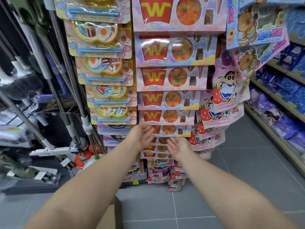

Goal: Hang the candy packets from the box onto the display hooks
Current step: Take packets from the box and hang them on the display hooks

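Observation:
A tall display rack fills the middle of the head view. Its centre column holds pink candy packets (171, 76) with a red fries cup marked W and a round orange pizza window. Both my arms reach forward to the lower packets of that column. My left hand (142, 136) is open with its fingers spread, touching the bottom edge of a W packet (173, 130). My right hand (179, 146) is open, palm up, just below and right of it, in front of lower W packets. Neither hand holds anything. A brown box corner (118, 210) shows between my forearms.
The left column carries yellow egg-and-noodle candy cards (105, 70). Strawberry cartoon pouches (229, 90) and blue bear packets (257, 28) hang at the right. Mops and poles (54, 90) crowd the left. A shelf of blue and purple packs (283, 96) lines the right aisle. Grey floor tiles (239, 187) lie below.

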